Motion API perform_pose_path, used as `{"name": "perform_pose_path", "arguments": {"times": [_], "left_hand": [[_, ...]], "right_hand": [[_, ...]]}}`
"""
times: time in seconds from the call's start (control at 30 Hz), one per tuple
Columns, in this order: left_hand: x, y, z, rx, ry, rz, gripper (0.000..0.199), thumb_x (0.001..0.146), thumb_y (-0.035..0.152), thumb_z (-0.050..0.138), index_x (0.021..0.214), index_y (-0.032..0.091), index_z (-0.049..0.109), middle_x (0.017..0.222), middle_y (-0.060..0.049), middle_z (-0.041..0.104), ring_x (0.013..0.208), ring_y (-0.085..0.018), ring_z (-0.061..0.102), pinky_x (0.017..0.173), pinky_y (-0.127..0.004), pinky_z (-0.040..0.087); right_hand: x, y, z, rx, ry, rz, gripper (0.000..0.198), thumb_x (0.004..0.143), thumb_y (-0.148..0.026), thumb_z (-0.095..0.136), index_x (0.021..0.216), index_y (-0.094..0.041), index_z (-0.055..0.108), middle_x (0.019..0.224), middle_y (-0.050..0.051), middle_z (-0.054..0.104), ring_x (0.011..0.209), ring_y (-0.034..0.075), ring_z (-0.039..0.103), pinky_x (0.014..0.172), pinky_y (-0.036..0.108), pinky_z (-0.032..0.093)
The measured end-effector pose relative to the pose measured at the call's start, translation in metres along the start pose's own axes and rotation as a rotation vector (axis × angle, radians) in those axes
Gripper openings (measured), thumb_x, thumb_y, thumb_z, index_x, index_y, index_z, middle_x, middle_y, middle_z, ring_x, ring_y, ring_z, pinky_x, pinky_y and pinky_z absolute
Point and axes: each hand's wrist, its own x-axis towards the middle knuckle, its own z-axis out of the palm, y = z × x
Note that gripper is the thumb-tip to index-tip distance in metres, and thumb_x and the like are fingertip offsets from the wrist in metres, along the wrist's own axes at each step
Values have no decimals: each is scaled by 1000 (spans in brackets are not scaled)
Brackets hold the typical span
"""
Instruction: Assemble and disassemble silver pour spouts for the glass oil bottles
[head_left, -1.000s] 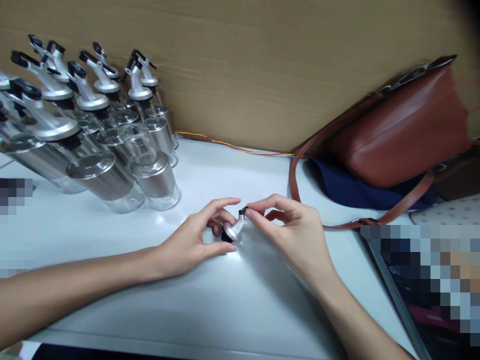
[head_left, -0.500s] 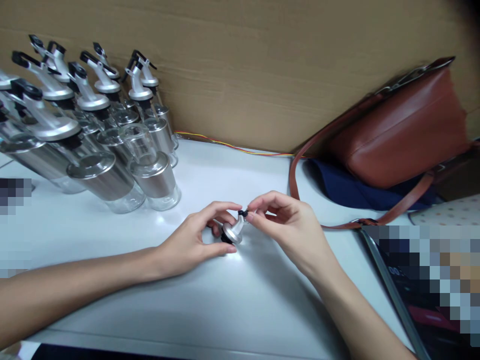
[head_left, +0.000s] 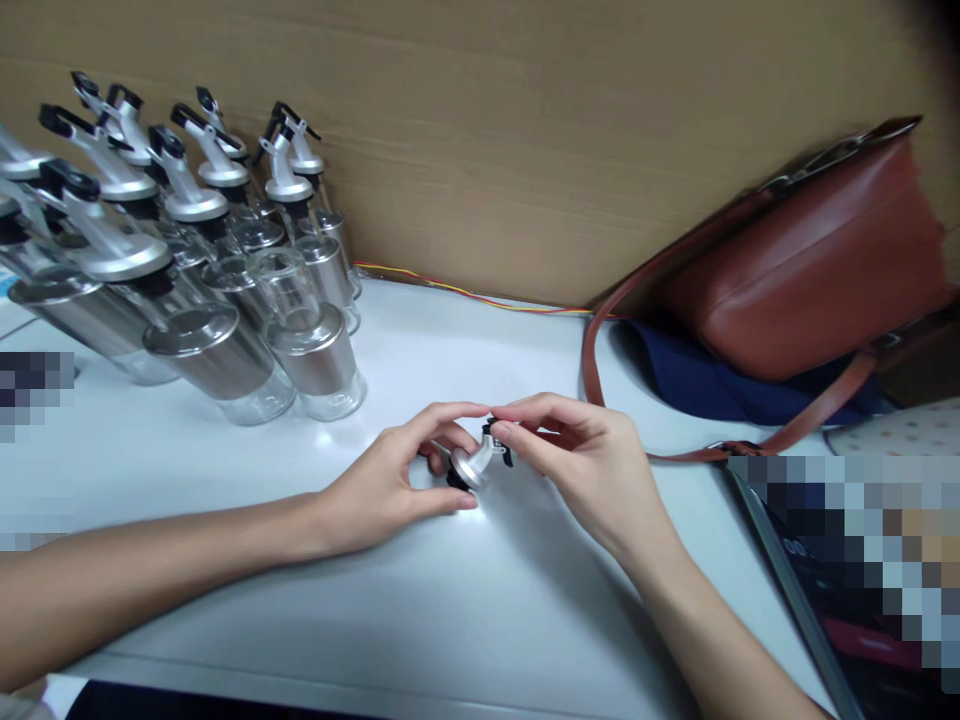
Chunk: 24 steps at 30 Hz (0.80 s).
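Observation:
A silver bottle pourer [head_left: 470, 466] with a black stopper base is held just above the table, its spout pointing up to the right. My left hand [head_left: 390, 480] closes around its base between the thumb and fingers. At the spout's tip, my right hand [head_left: 581, 440] pinches a small black lever cap [head_left: 507, 455] between thumb and index finger; the fingertips partly hide it. My two index fingertips meet or nearly meet above the spout. Left of my hands stands a glass bottle [head_left: 319, 355] with a steel sleeve and an uncovered neck.
Several sleeved bottles [head_left: 217, 350] with pourers on top crowd the left side. Behind runs a cardboard wall [head_left: 480, 140] with thin red and yellow wires [head_left: 465, 293] at its foot. A brown bag [head_left: 817, 260] lies on dark blue cloth [head_left: 675, 385] at right, beside a dark-screened device [head_left: 817, 590].
My right fingers have moved slightly up over the spout tip, and more of the black lever shows beneath them. The view has shifted a little. My left hand keeps its hold.

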Motion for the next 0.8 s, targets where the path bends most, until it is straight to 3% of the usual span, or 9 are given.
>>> {"name": "perform_pose_path", "arguments": {"times": [0.2,0.4,0.67,0.8], "left_hand": [[1,2,0,-27,7,8,58,72,16,73,125,26,51,97,-1,62,93,-14,58,81,-26,45],[0,0,1,-110,40,-5,63,72,19,74,130,28,51,98,-1,62,88,-14,59,84,-29,48],[0,2,2,-185,52,-68,61,67,14,76,126,25,60,99,-2,64,90,-14,59,88,-30,50],[0,3,3,-270,74,-100,60,67,14,76,123,25,62,95,-1,63,88,-13,60,86,-30,53]], "right_hand": [[-1,-4,1,35,-25,-60,4,67,-22,72,65,-19,73,67,2,71,49,9,53,45,21,42],[0,-2,-3,-49,-74,-145,15,74,-21,65,82,-22,78,73,4,72,67,15,63,57,26,48],[0,1,-3,79,-60,-3,9,67,-26,76,71,-19,72,65,2,71,59,13,62,56,24,51],[4,0,-12,75,-175,-14,12,70,-30,75,76,-20,76,77,4,74,70,16,65,64,28,53]]}}
